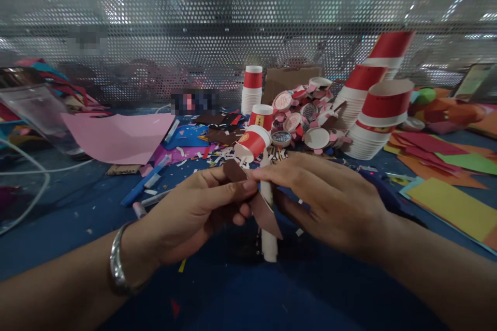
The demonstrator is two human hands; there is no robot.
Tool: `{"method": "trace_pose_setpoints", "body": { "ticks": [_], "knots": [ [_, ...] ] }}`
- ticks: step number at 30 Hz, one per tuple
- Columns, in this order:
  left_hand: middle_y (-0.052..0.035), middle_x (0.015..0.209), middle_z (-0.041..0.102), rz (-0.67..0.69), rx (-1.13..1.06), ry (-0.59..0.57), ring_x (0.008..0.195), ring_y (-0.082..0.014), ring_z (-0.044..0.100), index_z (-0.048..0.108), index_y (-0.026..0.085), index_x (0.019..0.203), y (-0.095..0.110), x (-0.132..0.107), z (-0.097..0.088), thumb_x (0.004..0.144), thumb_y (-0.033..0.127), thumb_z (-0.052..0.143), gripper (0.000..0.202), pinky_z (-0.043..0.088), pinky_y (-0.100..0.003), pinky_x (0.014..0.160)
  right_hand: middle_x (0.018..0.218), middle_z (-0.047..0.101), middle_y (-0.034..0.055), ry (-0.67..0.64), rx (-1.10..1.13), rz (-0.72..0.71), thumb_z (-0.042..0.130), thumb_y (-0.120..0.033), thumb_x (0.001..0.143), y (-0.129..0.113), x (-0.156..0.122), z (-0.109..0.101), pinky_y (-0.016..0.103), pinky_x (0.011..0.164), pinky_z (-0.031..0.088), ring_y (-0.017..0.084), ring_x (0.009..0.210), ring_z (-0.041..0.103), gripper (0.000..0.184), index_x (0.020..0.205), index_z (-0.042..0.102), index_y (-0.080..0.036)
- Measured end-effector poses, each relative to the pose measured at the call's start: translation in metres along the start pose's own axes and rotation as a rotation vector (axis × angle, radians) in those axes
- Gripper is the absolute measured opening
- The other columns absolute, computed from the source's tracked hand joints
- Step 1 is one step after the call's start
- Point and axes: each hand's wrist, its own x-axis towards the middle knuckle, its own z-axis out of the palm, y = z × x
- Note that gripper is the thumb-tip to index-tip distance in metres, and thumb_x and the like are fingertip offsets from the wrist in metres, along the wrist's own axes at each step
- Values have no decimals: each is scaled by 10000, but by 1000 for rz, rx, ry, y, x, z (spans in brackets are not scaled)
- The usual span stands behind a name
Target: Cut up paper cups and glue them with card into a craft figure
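Note:
A brown paper strip [266,214] is pinched between the thumb and fingers of my left hand [217,199], slanting down to the right. My right hand [330,199] comes in from the other side with its fingers stretched out. Its index fingertip touches the strip beside my left thumb, while its thumb sits apart, lower down. Behind the strip runs a white stick [269,248], partly covered by the strip and my right fingers. Whether the stick lies on the table cannot be made out. Just beyond my hands, a red and white paper cup [253,142] lies tipped over.
Stacked paper cups [367,124] stand at the right, beside a heap of cut cup pieces [298,114]. Coloured paper sheets [454,212] lie far right. Pink paper [120,134], a blue pen [145,181] and a clear bottle [41,114] are left. Perforated metal [225,5] closes the back.

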Motion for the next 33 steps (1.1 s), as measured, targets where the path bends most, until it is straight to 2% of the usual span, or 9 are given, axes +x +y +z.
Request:
{"method": "trace_pose_setpoints", "body": {
  "ticks": [5, 8, 11, 14, 18, 26, 33],
  "knots": [
    [-2, 681, 706, 68, 325, 27, 572, -55, 588, 768, 161, 796, -1, 0, 0, 906, 298, 763, 175, 479, -116, 542, 1025, 789, 62, 188, 14, 99, 662, -145, 933, 0, -3, -5, 345, 850, 610, 214, 923, 755, 216, 1132, 649, -228],
    [-18, 669, 713, 33, 476, 12, 549, -71, 567, 753, 153, 799, 0, 0, 2, 945, 365, 705, 262, 486, -149, 540, 1017, 801, 28, 219, -63, 86, 690, -195, 924, -4, -6, -7, 364, 813, 626, 235, 891, 767, 249, 1144, 635, -296],
    [-15, 730, 734, 33, 488, -50, 581, -92, 607, 734, 166, 872, -1, 0, 1, 925, 351, 724, 192, 501, -172, 558, 1006, 807, 10, 179, -48, 47, 685, -234, 938, -9, -8, -7, 363, 802, 639, 232, 892, 774, 241, 1154, 620, -317],
    [1, 740, 732, 65, 501, -95, 588, -87, 616, 713, 164, 859, -3, 0, -2, 899, 311, 756, 158, 507, -171, 579, 997, 805, 25, 140, 6, 16, 681, -200, 943, -13, -8, -4, 318, 822, 640, 189, 891, 774, 217, 1145, 623, -251],
    [9, 735, 737, 71, 504, -134, 604, -85, 638, 695, 159, 855, -3, 1, -2, 904, 292, 754, 154, 514, -165, 593, 941, 803, 38, 234, 35, -25, 699, -150, 925, -14, -5, 1, 295, 745, 648, 187, 847, 773, 181, 1100, 678, -193],
    [-12, 731, 734, 91, 526, -129, 600, -95, 643, 664, 142, 873, -6, -2, 0, 910, 355, 750, 233, 523, -181, 587, 901, 800, 27, 252, 56, -17, 687, -125, 922, -13, -4, 4, 322, 670, 650, 203, 791, 772, 208, 1107, 681, -220],
    [-10, 762, 741, 117, 564, -145, 625, -92, 638, 668, 149, 901, -6, -3, 1, 939, 287, 716, 151, 518, -181, 607, 914, 798, 38, 258, 25, -43, 706, -141, 918, -10, -4, 7, 297, 684, 635, 180, 802, 764, 170, 1083, 690, -175]
  ]
}}
